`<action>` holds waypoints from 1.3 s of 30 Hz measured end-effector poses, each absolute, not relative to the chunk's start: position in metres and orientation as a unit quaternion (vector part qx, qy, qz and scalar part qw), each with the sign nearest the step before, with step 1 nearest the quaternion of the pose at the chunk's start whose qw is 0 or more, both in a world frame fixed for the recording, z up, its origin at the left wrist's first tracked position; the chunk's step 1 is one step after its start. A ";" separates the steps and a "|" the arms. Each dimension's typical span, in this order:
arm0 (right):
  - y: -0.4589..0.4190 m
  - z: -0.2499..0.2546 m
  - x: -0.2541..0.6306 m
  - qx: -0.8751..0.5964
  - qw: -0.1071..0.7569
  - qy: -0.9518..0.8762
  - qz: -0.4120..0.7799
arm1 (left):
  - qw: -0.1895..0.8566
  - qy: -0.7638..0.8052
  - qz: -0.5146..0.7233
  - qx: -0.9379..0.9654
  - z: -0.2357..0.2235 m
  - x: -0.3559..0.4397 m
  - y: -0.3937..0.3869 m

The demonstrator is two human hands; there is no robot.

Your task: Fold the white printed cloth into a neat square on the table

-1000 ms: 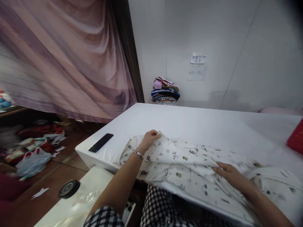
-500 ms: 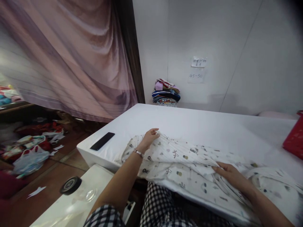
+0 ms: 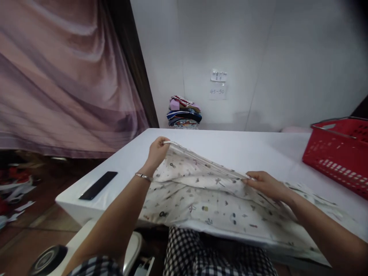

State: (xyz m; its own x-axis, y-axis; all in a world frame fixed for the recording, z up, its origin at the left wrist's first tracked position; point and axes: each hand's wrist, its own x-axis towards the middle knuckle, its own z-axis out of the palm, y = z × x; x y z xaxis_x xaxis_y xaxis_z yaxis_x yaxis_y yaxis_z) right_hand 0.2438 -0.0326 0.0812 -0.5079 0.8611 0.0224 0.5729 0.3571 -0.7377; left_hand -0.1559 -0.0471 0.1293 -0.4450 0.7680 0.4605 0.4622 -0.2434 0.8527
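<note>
A white cloth (image 3: 198, 191) printed with small plants and figures lies over the front of the white table (image 3: 230, 145) and hangs past its near edge. My left hand (image 3: 158, 150) pinches one end of a raised fold, holding it above the tabletop. Farther right, my right hand (image 3: 263, 183) grips the same fold between thumb and fingers. The cloth's edge runs taut and sloping between both hands, higher at the left. Some of the cloth at the right is covered by my right forearm.
A black phone-like slab (image 3: 98, 185) lies on the table's left corner. At the right stands a red basket (image 3: 339, 153). Folded fabrics (image 3: 184, 113) are stacked by the back wall. A pink curtain (image 3: 71, 76) hangs at left; a round black object (image 3: 48, 260) sits lower left.
Both hands have raised the cloth's fold, and it is now stretched straighter between them. The view has turned right, bringing more of the red basket into sight.
</note>
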 end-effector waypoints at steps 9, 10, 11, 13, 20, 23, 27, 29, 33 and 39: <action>-0.013 0.106 0.226 -0.424 0.180 -0.849 0.258 | 0.039 0.591 0.637 0.493 0.158 -0.162 -0.020; -0.009 0.108 0.228 -0.432 0.188 -0.848 0.243 | 0.057 0.579 0.650 0.489 0.157 -0.162 -0.018; -0.004 0.109 0.229 -0.441 0.197 -0.846 0.226 | 0.077 0.566 0.663 0.484 0.156 -0.161 -0.016; 0.003 0.111 0.230 -0.456 0.203 -0.844 0.196 | 0.114 0.544 0.683 0.475 0.154 -0.159 -0.013; -0.027 0.075 0.208 -0.410 0.097 -0.905 0.054 | 0.137 0.506 0.710 0.470 0.150 -0.158 -0.004; -0.054 0.047 0.198 -0.365 0.095 -0.925 0.051 | 0.138 0.497 0.711 0.478 0.148 -0.164 -0.006; -0.062 0.028 0.199 -0.355 0.070 -0.928 0.089 | 0.155 0.525 0.690 0.474 0.138 -0.173 -0.012; -0.055 0.031 0.202 -0.367 0.052 -0.923 0.102 | 0.167 0.542 0.677 0.468 0.131 -0.177 -0.013; -0.044 0.043 0.205 -0.387 0.065 -0.912 0.123 | 0.186 0.548 0.687 0.440 0.117 -0.186 -0.009; -0.033 0.062 0.217 -0.404 0.102 -0.901 0.124 | 0.234 0.545 0.693 0.410 0.098 -0.197 -0.003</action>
State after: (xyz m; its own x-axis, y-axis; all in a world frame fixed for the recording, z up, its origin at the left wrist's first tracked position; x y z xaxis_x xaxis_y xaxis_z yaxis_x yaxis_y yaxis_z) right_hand 0.2174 -0.0327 0.0624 -0.6524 0.7533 0.0833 0.7030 0.6425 -0.3048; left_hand -0.1973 -0.0025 0.0976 -0.5540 0.7710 0.3140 0.1239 -0.2966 0.9469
